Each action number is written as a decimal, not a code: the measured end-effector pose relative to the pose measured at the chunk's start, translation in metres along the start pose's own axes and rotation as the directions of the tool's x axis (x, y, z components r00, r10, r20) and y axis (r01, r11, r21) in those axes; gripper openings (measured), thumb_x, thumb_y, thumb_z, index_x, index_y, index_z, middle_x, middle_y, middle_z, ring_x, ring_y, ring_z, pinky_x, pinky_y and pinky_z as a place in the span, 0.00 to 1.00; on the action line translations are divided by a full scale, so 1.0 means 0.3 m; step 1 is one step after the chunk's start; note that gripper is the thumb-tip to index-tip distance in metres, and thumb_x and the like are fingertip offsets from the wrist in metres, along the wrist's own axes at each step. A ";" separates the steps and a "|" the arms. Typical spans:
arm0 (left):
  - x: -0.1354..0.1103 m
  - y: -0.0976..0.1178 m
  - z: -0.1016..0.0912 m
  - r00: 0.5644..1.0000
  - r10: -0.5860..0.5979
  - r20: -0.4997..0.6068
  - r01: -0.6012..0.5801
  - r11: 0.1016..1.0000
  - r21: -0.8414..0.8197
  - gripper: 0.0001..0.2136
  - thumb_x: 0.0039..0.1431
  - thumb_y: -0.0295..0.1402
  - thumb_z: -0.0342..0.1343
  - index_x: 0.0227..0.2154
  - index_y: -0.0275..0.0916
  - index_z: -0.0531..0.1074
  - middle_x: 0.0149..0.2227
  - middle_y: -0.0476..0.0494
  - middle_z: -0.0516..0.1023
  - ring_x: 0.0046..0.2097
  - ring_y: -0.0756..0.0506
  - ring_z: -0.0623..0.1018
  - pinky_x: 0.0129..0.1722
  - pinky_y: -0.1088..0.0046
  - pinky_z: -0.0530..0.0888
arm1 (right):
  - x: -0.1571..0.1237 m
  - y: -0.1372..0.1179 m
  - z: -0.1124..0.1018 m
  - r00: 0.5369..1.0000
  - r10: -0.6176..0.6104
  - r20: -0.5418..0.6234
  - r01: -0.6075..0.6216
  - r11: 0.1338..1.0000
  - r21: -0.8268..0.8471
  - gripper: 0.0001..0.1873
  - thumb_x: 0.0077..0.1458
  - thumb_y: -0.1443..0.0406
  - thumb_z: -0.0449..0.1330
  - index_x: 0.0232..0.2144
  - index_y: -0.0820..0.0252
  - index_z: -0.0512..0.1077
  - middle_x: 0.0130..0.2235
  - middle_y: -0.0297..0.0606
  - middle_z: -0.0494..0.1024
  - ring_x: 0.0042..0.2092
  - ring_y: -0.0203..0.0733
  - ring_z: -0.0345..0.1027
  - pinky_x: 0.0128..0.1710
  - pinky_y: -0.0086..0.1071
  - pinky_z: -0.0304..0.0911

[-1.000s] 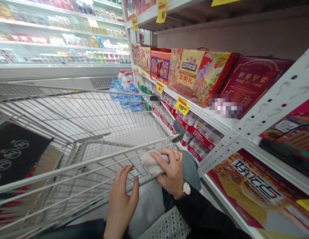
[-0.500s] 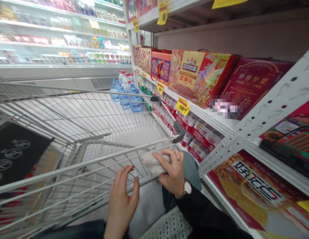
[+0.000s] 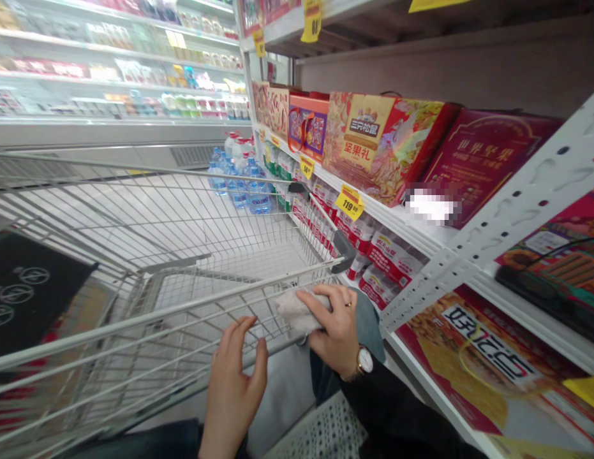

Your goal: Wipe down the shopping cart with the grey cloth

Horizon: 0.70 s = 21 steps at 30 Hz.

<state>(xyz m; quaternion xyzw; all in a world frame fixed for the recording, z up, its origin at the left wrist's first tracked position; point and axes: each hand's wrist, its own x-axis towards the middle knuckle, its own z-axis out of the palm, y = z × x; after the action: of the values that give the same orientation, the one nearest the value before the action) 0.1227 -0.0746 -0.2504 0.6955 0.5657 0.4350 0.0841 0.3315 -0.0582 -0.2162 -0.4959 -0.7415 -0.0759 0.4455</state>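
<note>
My right hand (image 3: 335, 326), with a ring and a wristwatch, presses a crumpled whitish cloth (image 3: 293, 312) against the wire side of a metal shopping cart (image 3: 172, 287), fingers closed over the cloth. Beside it my left hand (image 3: 234, 389) rests against the cart's lower wires, its fingers stretched up and holding nothing. The cart basket is tipped and I see nothing inside it.
White store shelving (image 3: 473, 248) runs along the right with red gift boxes (image 3: 383, 143), yellow price tags (image 3: 349, 203) and red packets below. Water bottles (image 3: 244, 182) stand on the floor ahead. A refrigerated display (image 3: 110, 89) lines the back.
My right hand and the cloth have shifted slightly right along the cart wires. The left hand has hardly moved.
</note>
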 end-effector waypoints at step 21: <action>-0.007 -0.006 0.002 1.000 -0.006 0.012 0.006 1.000 0.014 0.17 0.65 0.40 0.51 0.55 0.43 0.67 0.55 0.39 0.73 0.58 0.39 0.73 0.60 0.54 0.69 | -0.087 0.043 0.067 0.997 -0.015 0.075 0.017 1.000 -0.022 0.39 0.40 0.75 0.55 0.57 0.50 0.70 0.49 0.40 0.70 0.50 0.48 0.64 0.50 0.44 0.55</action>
<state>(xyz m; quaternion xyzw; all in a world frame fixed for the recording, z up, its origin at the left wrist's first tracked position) 0.1219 -0.0756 -0.2531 0.6969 0.5704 0.4266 0.0840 0.3331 -0.0581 -0.2517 -0.4974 -0.7607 -0.0692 0.4113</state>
